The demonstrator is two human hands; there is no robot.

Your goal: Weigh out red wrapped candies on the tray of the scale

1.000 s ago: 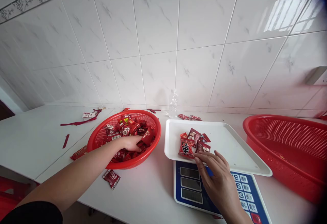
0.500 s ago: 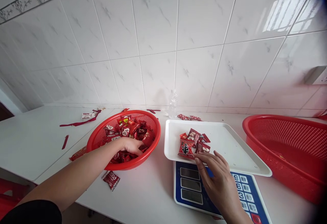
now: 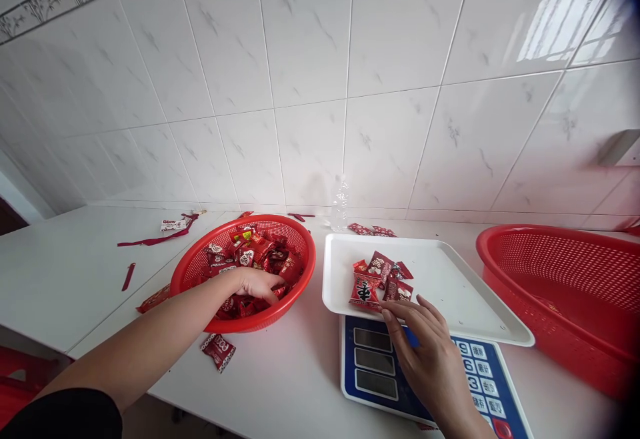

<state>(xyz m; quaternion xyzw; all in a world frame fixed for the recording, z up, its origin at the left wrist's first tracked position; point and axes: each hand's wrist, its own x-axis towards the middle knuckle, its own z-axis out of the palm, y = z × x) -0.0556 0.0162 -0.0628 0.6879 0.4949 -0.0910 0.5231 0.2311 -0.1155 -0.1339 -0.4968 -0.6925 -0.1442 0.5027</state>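
My left hand [image 3: 257, 284] reaches into a red perforated basket [image 3: 181, 265] heaped with small red wrapped snack packets [image 3: 245, 257]. Its visible fingers are apart among the packets; the tips are partly hidden. My right hand [image 3: 425, 339] is over the front edge of a white tray [image 3: 465, 279], thumb and fingertips pinched together at the lower right corner of a red snack packet [image 3: 365, 290] with black lettering. Behind that packet several darker red packets [image 3: 381, 265] lie in a small group. Beneath the tray is a blue-and-white electronic scale [image 3: 375, 363].
A second red basket [image 3: 555, 332] stands at the right. A clear plastic bottle [image 3: 339, 204] stands near the tiled wall. One loose packet [image 3: 218, 352] lies before the left basket. A dark red ribbon [image 3: 160, 239] and a small white packet [image 3: 173, 225] lie at the back left.
Both hands stay almost in place, the left in the basket and the right at the tray. The view shifts very slightly; the packets on the tray keep their arrangement.
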